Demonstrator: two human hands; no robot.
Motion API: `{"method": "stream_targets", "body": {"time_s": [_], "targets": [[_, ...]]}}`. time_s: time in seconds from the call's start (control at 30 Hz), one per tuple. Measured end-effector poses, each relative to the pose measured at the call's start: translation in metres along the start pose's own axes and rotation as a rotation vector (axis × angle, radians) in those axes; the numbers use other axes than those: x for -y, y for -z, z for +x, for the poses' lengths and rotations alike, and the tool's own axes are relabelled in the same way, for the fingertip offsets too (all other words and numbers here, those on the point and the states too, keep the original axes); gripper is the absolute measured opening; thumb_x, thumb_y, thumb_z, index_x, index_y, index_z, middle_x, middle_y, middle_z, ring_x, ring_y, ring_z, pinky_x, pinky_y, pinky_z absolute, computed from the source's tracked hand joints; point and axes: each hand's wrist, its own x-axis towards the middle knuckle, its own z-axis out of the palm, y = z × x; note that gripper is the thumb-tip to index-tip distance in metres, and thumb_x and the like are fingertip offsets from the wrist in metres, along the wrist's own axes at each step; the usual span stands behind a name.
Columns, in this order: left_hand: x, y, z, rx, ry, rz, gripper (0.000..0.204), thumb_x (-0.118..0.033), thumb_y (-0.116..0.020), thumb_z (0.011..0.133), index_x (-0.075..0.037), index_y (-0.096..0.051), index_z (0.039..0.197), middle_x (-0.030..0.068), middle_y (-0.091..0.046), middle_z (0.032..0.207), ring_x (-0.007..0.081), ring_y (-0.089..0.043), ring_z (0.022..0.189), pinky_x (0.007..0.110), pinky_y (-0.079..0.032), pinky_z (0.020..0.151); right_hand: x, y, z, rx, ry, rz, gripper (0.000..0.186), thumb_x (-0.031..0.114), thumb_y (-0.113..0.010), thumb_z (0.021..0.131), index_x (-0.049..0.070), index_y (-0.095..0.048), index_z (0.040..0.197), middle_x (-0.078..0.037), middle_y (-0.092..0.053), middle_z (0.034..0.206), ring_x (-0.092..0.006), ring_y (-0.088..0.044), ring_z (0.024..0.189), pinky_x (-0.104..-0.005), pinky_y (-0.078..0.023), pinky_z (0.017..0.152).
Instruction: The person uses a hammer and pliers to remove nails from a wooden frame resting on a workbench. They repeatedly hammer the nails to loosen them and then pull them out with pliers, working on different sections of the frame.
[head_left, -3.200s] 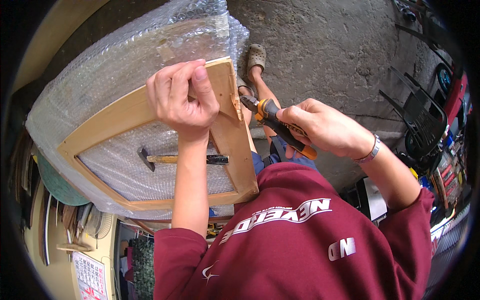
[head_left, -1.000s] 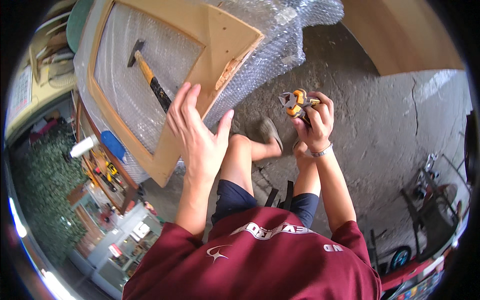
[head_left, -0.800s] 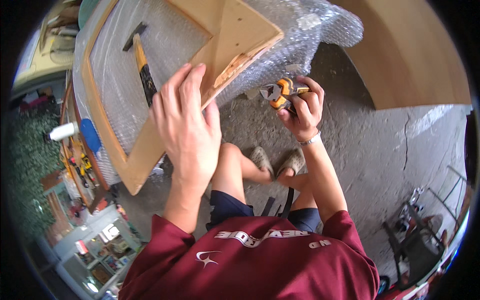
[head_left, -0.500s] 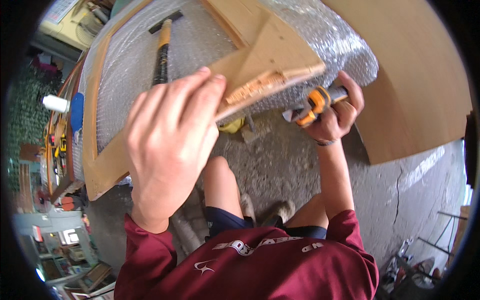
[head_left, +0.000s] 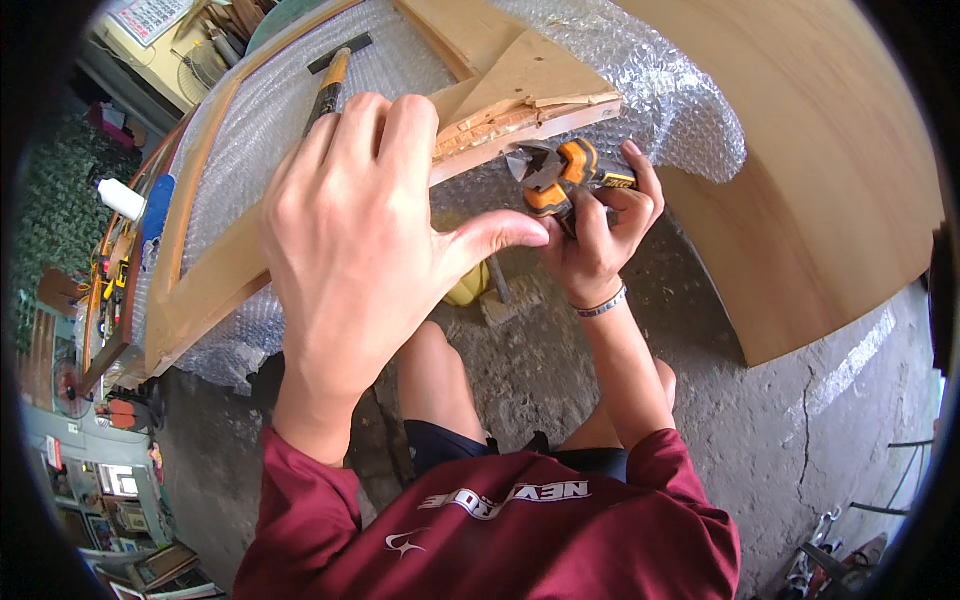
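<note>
The left hand (head_left: 355,225) lies palm-down and spread flat, fingers pointing to the far side, thumb stretched out to the right toward the other hand. Its forearm rises from a dark red sleeve at the near left. The right hand (head_left: 598,228) sits further right, fingers curled tight into a closed grip, with a thin band at the wrist and the forearm bare.
</note>
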Motion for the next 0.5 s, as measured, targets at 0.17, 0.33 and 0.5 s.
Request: {"method": "stream_targets", "body": {"time_s": [0.17,0.33,0.5], "targets": [[0.002,-0.009,-0.001,-0.086,-0.009,0.020,0.066,-0.059,-0.087,0.063,-0.003,-0.060,0.088,0.0093,-0.061,0.084,0.0328,-0.065,0.077,0.041,-0.051,0.064,0.019,-0.001,0.000,0.016,-0.054,0.024,0.044,0.052,-0.079,0.079,0.010,-0.065,0.081,-0.011,-0.046,0.091,-0.0432,-0.055,0.120,-0.0593,-0.041,0.093],[-0.001,-0.012,0.000,-0.112,-0.007,0.045,0.064,-0.056,-0.088,0.065,-0.003,-0.059,0.086,0.0091,-0.059,0.080,0.0320,-0.064,0.074,0.041,-0.050,0.062,0.019,0.003,-0.001,-0.020,-0.029,-0.056,0.041,0.051,-0.081,0.075,0.013,-0.067,0.083,-0.008,-0.047,0.090,-0.0398,-0.057,0.117,-0.0553,-0.041,0.090],[-0.001,-0.018,-0.001,-0.165,-0.032,0.058,0.064,-0.058,-0.087,0.066,-0.003,-0.057,0.083,0.0094,-0.058,0.078,0.0316,-0.063,0.071,0.041,-0.049,0.060,-0.001,0.010,0.004,-0.040,0.093,-0.114,0.038,0.049,-0.083,0.073,0.015,-0.067,0.082,-0.005,-0.047,0.089,-0.0367,-0.059,0.115,-0.0528,-0.042,0.089]]}}
